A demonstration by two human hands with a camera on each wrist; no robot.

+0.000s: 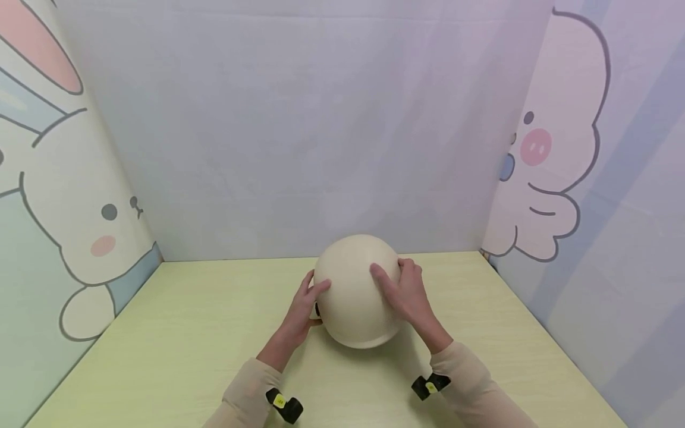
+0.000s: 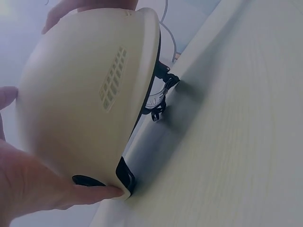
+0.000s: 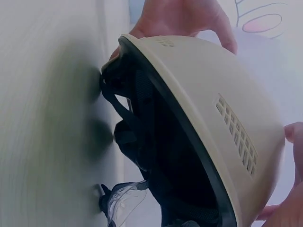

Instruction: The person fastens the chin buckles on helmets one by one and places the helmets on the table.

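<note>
A cream helmet [image 1: 355, 297] is held between both hands over the table, its smooth shell facing up toward the head camera. My left hand [image 1: 297, 312] grips its left side, thumb on the shell; in the left wrist view one finger lies along the rim by a black piece [image 2: 125, 175]. My right hand [image 1: 409, 291] grips the upper right side, thumb spread across the shell. Slotted vents [image 3: 236, 135] mark the sides. The right wrist view shows the dark lining [image 3: 184, 165], a hanging black strap [image 3: 120, 106] and a clear plastic piece [image 3: 125, 203] below the rim.
The pale wood-grain table [image 1: 214, 327] stretches out around the helmet. A plain grey-white cloth wall [image 1: 299, 131] rises behind it. Side walls carry a cartoon rabbit [image 1: 80, 226] on the left and another cartoon figure [image 1: 556, 154] on the right.
</note>
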